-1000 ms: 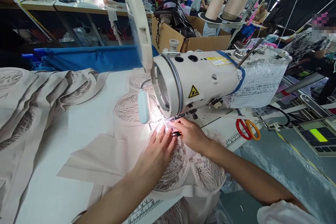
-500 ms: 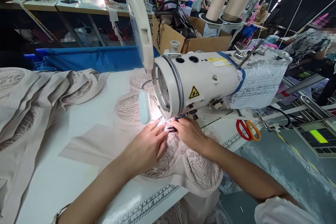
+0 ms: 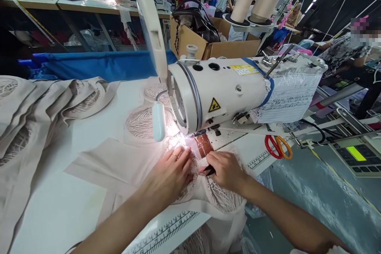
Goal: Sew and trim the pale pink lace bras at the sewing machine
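Observation:
A pale pink lace bra (image 3: 229,196) lies under the sewing machine (image 3: 220,91) and hangs over the table's front edge. My left hand (image 3: 171,172) is on the lace just before the needle area, fingers together and bent on the cloth, thumb partly hidden. To its right, my right hand (image 3: 226,168) is closed with a small black pointed tool (image 3: 210,170) in its fingers, at the edge of the bra. The tool's exact kind is hard to make out. Lamp light falls on the lace by the needle, which I cannot make out clearly.
More pale pink bra pieces (image 3: 50,107) lie overlapped at left. Red and orange-handled scissors (image 3: 278,147) hang right of the machine. Thread cones (image 3: 245,0) and a cardboard box (image 3: 232,49) stand behind. A control panel (image 3: 357,156) is at far right; other people work farther back.
Both hands have drawn back from the needle area toward me, the right one farther and to the right. A brown-orange patch beside the needle area now shows. The view has shifted slightly.

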{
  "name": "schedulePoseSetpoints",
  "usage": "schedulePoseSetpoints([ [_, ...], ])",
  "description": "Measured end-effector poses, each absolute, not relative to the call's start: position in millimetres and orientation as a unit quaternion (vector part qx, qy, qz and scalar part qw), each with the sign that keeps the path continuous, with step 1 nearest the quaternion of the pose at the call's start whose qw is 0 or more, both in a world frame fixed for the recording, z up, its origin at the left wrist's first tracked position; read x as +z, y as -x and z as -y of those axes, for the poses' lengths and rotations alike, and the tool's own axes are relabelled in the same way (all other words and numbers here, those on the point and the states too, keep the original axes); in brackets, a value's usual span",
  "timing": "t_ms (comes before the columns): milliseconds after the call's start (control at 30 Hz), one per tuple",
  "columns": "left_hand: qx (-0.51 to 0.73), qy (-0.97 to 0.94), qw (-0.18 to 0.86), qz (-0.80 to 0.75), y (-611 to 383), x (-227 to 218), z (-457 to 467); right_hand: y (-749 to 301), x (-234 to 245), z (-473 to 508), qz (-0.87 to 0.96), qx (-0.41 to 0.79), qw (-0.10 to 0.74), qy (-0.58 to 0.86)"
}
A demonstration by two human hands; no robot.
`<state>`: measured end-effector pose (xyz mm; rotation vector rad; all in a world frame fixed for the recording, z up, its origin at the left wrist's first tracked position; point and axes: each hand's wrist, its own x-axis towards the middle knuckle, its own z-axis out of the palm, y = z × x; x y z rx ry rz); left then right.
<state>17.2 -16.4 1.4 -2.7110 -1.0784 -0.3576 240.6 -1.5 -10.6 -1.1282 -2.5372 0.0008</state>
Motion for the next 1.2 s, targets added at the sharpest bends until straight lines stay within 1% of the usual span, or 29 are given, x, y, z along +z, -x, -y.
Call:
schedulePoseSetpoints([
  [133, -0.163, 0.922, 0.066, 0.346, -11.0, 4.7, 9.1, -245.6, -2.0, -25.8, 0.897, 0.059, 0.128, 0.419],
  [233, -0.169, 0.924, 0.038, 0.34, -7.4, 7.8, 7.3, -243.3, 11.0, -38.8, 0.901, 0.105, 0.054, 0.418],
  [300, -0.162, 0.927, 0.039, 0.337, -6.6, 10.6, 7.3, -238.9, 18.4, -43.4, 0.902, 0.103, 0.004, 0.419],
  [367, -0.158, 0.929, 0.044, 0.333, -7.0, 13.2, 7.5, -234.1, 22.4, -45.9, 0.902, 0.096, -0.021, 0.42],
  [633, -0.159, 0.926, 0.087, 0.331, -8.7, 10.8, 7.2, -228.1, 18.5, -50.8, 0.92, 0.056, -0.005, 0.388],
  [800, -0.159, 0.92, 0.074, 0.35, -4.5, 12.7, 6.4, -227.0, 20.5, -53.0, 0.919, 0.062, -0.013, 0.39],
  [933, -0.15, 0.917, 0.089, 0.359, -3.4, 12.3, 5.6, -225.8, 25.1, -55.1, 0.915, 0.079, -0.025, 0.394],
  [1100, -0.155, 0.913, 0.102, 0.363, -3.2, 11.9, 5.2, -229.5, 22.4, -57.7, 0.931, 0.057, 0.007, 0.361],
  [1200, -0.148, 0.911, 0.096, 0.372, -2.2, 13.6, 5.0, -232.0, 15.7, -61.9, 0.934, 0.074, 0.019, 0.348],
])
